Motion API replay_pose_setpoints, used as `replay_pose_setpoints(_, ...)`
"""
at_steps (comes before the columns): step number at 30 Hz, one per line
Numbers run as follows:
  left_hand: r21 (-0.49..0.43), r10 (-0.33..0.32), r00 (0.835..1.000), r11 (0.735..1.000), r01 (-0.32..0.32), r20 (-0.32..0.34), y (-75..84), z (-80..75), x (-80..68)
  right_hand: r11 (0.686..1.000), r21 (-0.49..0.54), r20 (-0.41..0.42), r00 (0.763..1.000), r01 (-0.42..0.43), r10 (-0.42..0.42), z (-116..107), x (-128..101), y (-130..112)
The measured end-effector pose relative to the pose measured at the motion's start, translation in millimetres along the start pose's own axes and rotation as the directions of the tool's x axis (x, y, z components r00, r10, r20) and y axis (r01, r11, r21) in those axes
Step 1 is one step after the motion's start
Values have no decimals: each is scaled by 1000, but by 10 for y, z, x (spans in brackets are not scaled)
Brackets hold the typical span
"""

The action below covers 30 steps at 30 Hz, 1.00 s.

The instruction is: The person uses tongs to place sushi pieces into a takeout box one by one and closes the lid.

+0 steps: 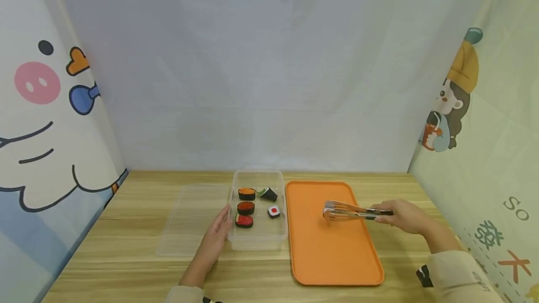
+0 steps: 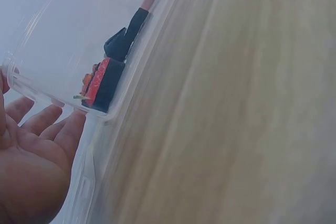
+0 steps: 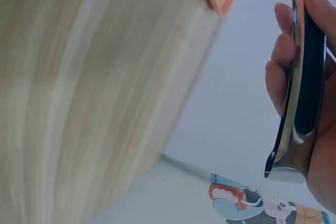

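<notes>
My left hand rests its fingers against the left wall of a clear plastic container; its palm and extended fingers show in the left wrist view. Inside, at the left, three sushi pieces stand in a column: one orange-topped, one darker orange-red and one red. To their right lie a dark cone-shaped hand roll and a white roll with a red centre. My right hand grips metal tongs by their dark handles. A small white-and-dark piece shows between the tong tips, over the orange tray.
A flat transparent lid lies on the wooden table left of the container. The tray sits close to the container's right wall. A pale curtain stands behind the table, with printed cloths on both sides.
</notes>
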State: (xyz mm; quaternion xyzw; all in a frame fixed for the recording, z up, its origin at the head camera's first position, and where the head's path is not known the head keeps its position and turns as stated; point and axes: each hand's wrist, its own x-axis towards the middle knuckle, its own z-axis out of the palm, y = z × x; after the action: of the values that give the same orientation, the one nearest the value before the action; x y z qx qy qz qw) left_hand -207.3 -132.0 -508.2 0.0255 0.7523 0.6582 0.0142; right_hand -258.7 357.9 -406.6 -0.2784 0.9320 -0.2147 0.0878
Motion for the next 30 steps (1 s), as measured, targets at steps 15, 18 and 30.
replay_pose_setpoints(15, 7, 2, 1000, 1000, -2, -7, -6, -10, 10, 995, 20, -30, 995, 101, -100, -40, 454, -508)
replay_pose_setpoints(18, 6, 4, 1000, 1000, -4, -3, -11, -13, 13, 993, 25, -22, 993, 113, -113, 6, 576, -634)
replay_pose_setpoints(30, 1, 4, 1000, 1000, -4, 1, 10, -18, -9, 987, -45, 19, 988, 154, -153, 245, 915, -971)
